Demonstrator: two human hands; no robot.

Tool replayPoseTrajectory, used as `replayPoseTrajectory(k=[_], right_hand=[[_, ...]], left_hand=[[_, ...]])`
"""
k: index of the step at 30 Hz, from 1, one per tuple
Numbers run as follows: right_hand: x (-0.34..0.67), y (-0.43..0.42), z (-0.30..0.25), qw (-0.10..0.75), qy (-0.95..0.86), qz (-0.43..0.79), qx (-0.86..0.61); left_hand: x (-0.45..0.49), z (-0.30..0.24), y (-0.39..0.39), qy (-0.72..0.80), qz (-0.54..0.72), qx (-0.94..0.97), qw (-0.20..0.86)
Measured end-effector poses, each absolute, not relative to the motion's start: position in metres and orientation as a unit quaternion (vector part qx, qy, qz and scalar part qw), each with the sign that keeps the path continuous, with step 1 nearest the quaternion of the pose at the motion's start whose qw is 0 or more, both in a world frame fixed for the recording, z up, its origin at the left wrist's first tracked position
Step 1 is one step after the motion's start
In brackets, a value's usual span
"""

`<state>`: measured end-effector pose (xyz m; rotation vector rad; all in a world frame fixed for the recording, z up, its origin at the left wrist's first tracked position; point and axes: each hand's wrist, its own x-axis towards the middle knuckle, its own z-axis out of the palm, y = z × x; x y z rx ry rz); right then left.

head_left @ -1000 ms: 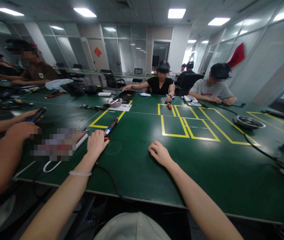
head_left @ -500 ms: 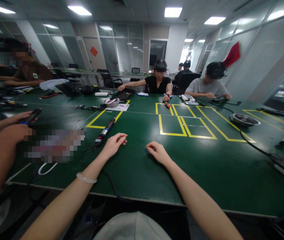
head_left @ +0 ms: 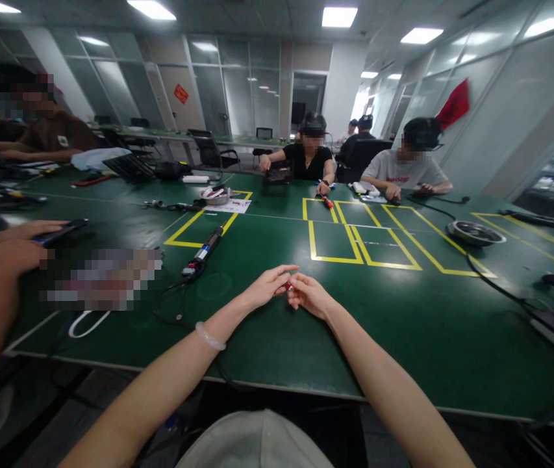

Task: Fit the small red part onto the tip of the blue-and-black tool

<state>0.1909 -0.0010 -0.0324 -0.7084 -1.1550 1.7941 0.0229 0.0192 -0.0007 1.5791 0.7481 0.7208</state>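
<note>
Above the green table, my left hand (head_left: pixel 265 287) and my right hand (head_left: pixel 310 296) meet at the fingertips. Between them is a small red piece (head_left: pixel 288 286), mostly covered by fingers and too small to name. My left thumb and fingers pinch it, with the index finger stretched out over the top. The fingers of my right hand are curled and closed against its other side. A black, blue and grey pen-like tool (head_left: pixel 202 253) with a cord lies on the table to the left of my hands.
Yellow tape outlines (head_left: pixel 338 261) mark the green table (head_left: pixel 403 338). A round metal dish-like part (head_left: pixel 476 233) with a black cable lies at right. Another person's hand (head_left: pixel 37 237) holds a dark device at left, beside a blurred packet (head_left: pixel 104 279). Co-workers sit across the table.
My left hand has moved right, bringing the red piece to my right hand, and the two now touch. Across the table, a person has lifted a black case and drawn it closer.
</note>
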Motion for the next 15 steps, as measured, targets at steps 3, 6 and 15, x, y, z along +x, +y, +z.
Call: replayPoseTrajectory(k=[3, 6, 15], right_hand=[[0.19, 0.001, -0.034, 0.447, -0.465, 0.714, -0.272], [0.19, 0.004, -0.036, 0.478, -0.473, 0.683, -0.284], [0.189, 0.007, -0.039, 0.525, -0.502, 0.598, -0.338]], left_hand=[[0.021, -0.004, 0.02, 0.322, 0.332, 0.679, 0.57], [0.021, -0.009, 0.022, 0.329, 0.36, 0.661, 0.57], [0.015, -0.009, 0.022, 0.368, 0.373, 0.717, 0.459]])
